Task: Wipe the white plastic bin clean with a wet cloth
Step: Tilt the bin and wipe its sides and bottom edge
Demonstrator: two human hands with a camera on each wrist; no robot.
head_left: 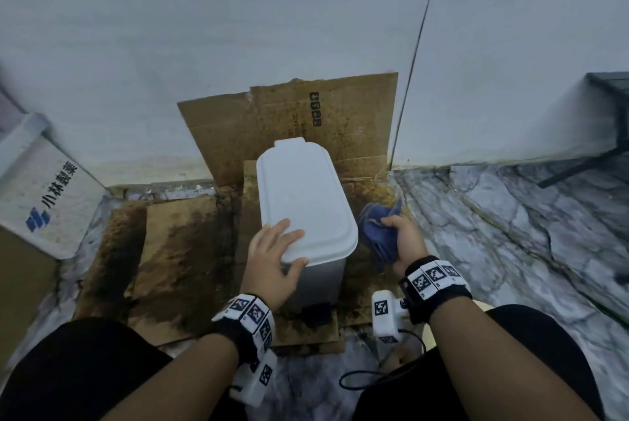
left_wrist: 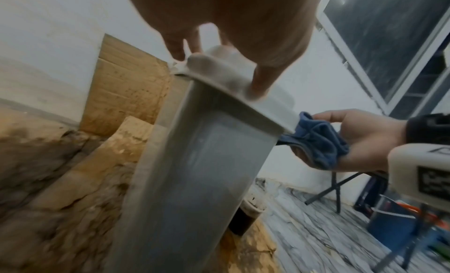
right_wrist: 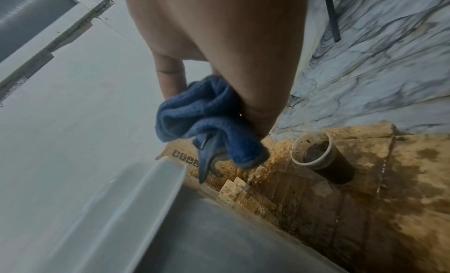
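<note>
A tall white plastic bin (head_left: 303,196) with its lid down stands on stained cardboard (head_left: 177,250) by the wall. My left hand (head_left: 272,260) rests on the near left corner of the lid, fingers spread flat on top and thumb against the front rim. In the left wrist view the thumb (left_wrist: 258,85) presses on the lid's edge above the grey bin wall (left_wrist: 194,171). My right hand (head_left: 406,240) grips a bunched blue cloth (head_left: 377,233) just right of the bin, level with the lid's edge. In the right wrist view the cloth (right_wrist: 207,119) hangs from the fingers above the bin (right_wrist: 194,229).
More stained cardboard (head_left: 299,121) leans on the white wall behind the bin. A cup of dark liquid (right_wrist: 314,152) stands on the cardboard right of the bin. A white box with a blue logo (head_left: 47,196) is at the left, and a dark folding table (head_left: 606,134) at the right on the marble floor.
</note>
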